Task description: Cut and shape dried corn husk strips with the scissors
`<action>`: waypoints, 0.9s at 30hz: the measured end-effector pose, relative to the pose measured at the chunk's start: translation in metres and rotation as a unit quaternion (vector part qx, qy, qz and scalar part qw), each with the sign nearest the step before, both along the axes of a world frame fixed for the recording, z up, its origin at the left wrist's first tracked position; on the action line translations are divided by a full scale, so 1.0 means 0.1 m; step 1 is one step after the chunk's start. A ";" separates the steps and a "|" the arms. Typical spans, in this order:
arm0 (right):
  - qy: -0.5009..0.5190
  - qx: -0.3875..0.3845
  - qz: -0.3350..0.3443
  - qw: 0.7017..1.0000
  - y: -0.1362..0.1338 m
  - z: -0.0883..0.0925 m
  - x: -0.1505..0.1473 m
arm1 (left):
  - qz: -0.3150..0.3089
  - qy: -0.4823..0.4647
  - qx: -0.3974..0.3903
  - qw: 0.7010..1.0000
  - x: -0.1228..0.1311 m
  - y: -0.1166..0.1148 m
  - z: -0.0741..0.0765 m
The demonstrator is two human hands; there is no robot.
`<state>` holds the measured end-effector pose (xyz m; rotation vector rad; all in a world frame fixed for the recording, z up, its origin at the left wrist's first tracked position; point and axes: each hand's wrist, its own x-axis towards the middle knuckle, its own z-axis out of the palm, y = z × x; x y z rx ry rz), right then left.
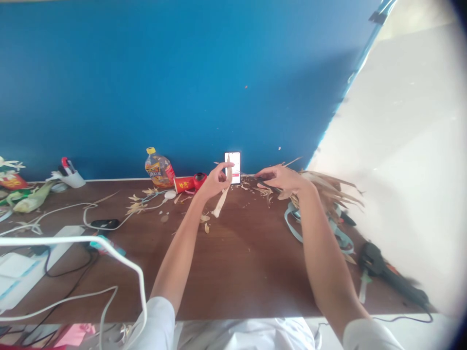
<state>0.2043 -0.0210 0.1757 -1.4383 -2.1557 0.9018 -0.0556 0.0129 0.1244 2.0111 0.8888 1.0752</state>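
My left hand (218,180) pinches a pale strip of dried husk (221,201), which hangs down over the brown table, its upper end rising in front of a lit phone (236,160). To the right, my right hand (282,178) is closed around a slim dark tool, seemingly scissors (268,185), its thin tip pointing left toward the strip. My fingers partly cover it. Small husk scraps (265,191) lie beneath and between the hands. Beyond my right wrist lies a pile of dried husk leaves (328,188).
A glue gun (383,272) and a grey-blue ribbon (292,226) lie at right. At left are a bottle (157,170), a red roll (184,183), husk flowers (136,204), a pen cup (75,179) and a power strip (60,248). A white bent rod (91,239) crosses the near left.
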 end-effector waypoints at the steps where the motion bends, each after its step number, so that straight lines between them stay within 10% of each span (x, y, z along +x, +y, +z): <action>1: -0.004 0.003 -0.005 1.000 0.00 0.00 -0.01 | -0.007 0.005 0.001 1.000 0.01 0.00 0.00; 27: -0.010 -0.042 -0.003 0.999 0.14 -0.17 0.00 | -0.065 0.113 -0.038 0.991 0.05 -0.03 -0.04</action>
